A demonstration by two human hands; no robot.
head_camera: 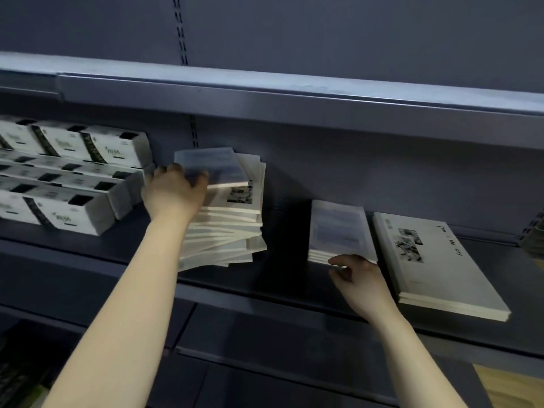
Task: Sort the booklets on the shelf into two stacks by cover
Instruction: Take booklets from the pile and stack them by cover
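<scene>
A tall, fanned-out pile of mixed booklets (226,231) stands mid-shelf. My left hand (173,191) grips the top booklet (212,164), blue-grey covered, by its left edge, lifted slightly off the pile. Under it lies a white booklet with a black-and-white photo (243,194). To the right sits a short stack of blue-grey booklets (338,228). My right hand (357,276) rests at that stack's near edge, fingers curled and touching it. Further right lies a stack of white photo-cover booklets (432,260).
White boxes with black stripes (67,178) fill the shelf's left part, close to my left hand. The dark shelf (282,278) has an upper shelf (294,95) low above it. A dark object (532,237) sits at the far right edge.
</scene>
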